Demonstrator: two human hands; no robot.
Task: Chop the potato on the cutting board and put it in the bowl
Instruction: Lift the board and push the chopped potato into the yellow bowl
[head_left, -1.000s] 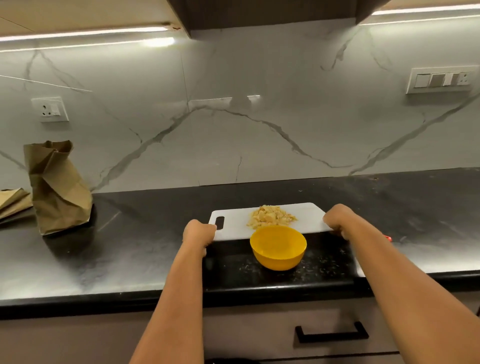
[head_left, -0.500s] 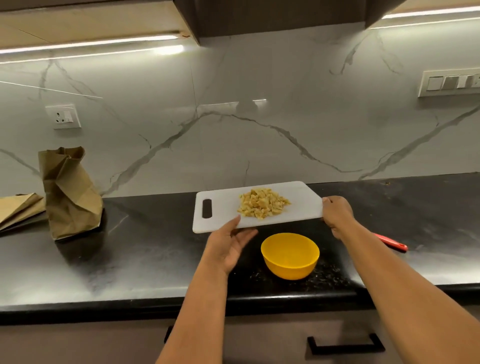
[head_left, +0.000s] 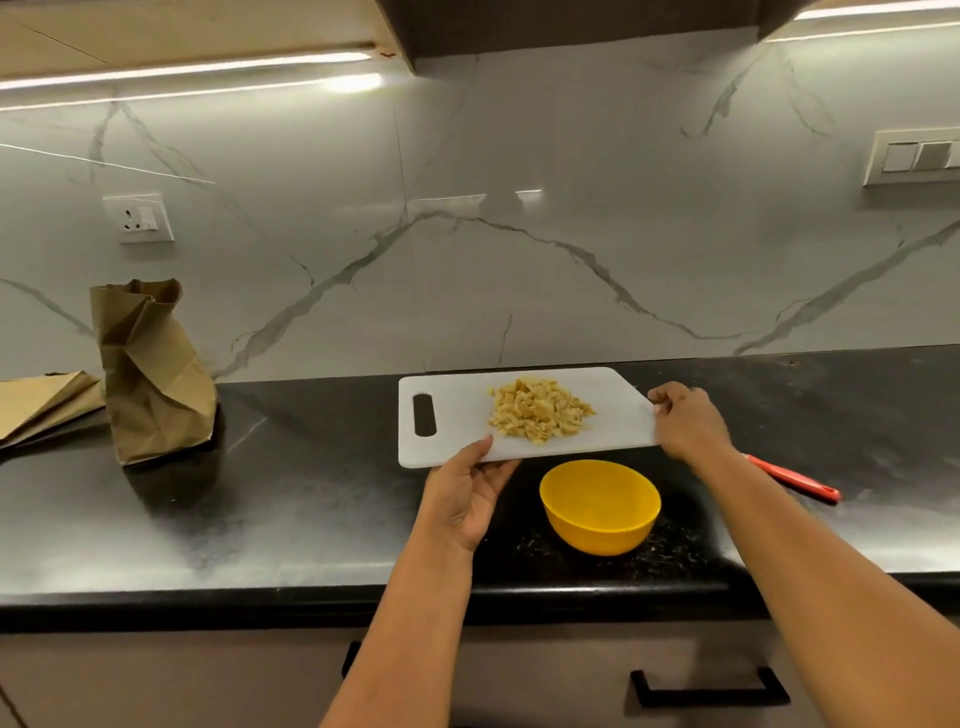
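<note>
Both hands held the white plastic cutting board (head_left: 457, 415) off the black desk (head_left: 291, 499): right hand (head_left: 688, 423) gripped its right edge, left hand (head_left: 462, 493) underneath, fingers hidden. Chopped potato pile (head_left: 540, 409) sat between grips; yellow round bowl (head_left: 600, 506) below. Red-handled tool (head_left: 792, 477) partly hidden behind the right forearm.

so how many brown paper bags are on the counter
2. One brown paper bag stands crumpled and upright at the left of the counter. A second, flattened paper bag lies beside it at the left frame edge, partly cut off, so more may be hidden there.
</note>
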